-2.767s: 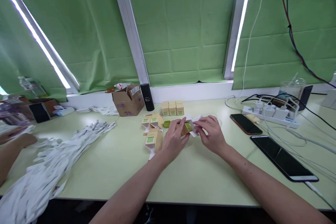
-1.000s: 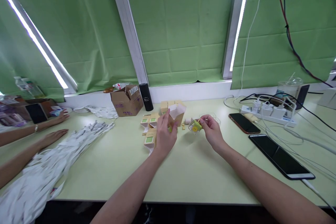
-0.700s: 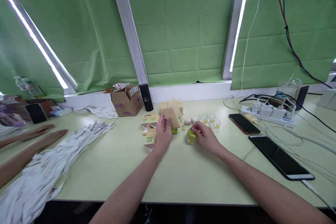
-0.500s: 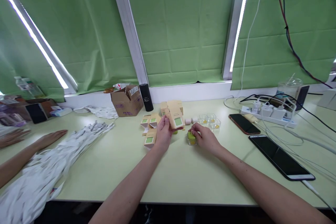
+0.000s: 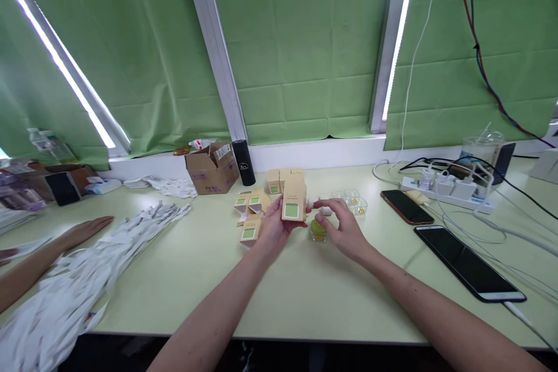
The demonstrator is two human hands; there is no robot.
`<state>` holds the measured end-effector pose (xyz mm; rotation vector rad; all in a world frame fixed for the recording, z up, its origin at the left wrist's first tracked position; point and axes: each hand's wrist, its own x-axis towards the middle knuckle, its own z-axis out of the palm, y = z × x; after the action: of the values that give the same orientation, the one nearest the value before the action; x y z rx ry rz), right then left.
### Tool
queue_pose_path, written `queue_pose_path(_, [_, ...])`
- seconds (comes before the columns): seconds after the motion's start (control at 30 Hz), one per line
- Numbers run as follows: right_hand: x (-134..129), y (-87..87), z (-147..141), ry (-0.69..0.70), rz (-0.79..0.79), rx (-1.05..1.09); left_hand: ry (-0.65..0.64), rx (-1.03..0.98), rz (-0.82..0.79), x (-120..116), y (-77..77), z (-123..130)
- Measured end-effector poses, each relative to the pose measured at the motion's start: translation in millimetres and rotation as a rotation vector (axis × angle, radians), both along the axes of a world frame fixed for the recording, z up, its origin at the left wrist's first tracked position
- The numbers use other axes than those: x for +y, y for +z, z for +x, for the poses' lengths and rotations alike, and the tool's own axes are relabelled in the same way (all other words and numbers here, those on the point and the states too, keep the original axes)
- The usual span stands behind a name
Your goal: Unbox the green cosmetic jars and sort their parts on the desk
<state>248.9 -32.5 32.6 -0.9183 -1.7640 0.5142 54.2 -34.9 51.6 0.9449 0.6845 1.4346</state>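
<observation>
My left hand (image 5: 278, 228) is closed around a small tan carton (image 5: 293, 200) with a green square on its front, held up above the table. By my right hand (image 5: 347, 232), fingers apart and curved, a small clear jar with a green lid (image 5: 318, 231) stands on the table. The thumb overlaps the lid's edge from this angle; I cannot tell whether it touches. Several more tan cartons (image 5: 250, 233) stand to the left of the held one and behind it. Small clear containers (image 5: 358, 206) with yellow bits inside sit beyond my right hand, near white caps (image 5: 325, 210).
A cardboard box (image 5: 212, 170) and a black cylinder (image 5: 243, 163) stand at the back. Two phones (image 5: 468, 264) and a power strip (image 5: 449, 192) with cables lie to the right. At left, another person's hand (image 5: 89, 229) rests beside a heap of white strips (image 5: 108, 256).
My right hand has let go of the jar's green lid and its fingers have spread. My left hand has turned the carton more upright, its front facing me.
</observation>
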Motion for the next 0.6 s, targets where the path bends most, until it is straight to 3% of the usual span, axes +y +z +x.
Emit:
queue_pose_path(0.37, [4, -2.8, -3, 0.083, -0.172, 0.111, 0.053, 0.213, 0.053, -7, -7.6, 13])
queue_pose_path(0.47, [7, -0.2, -2, 0.139, -0.237, 0.212, 0.094, 0.286, 0.103, -10, -3.3, 14])
queue_pose_path(0.6, [10, 6.3, 2, 0.190, -0.314, 0.402, 0.052, 0.311, 0.225, -15, 0.9, 10])
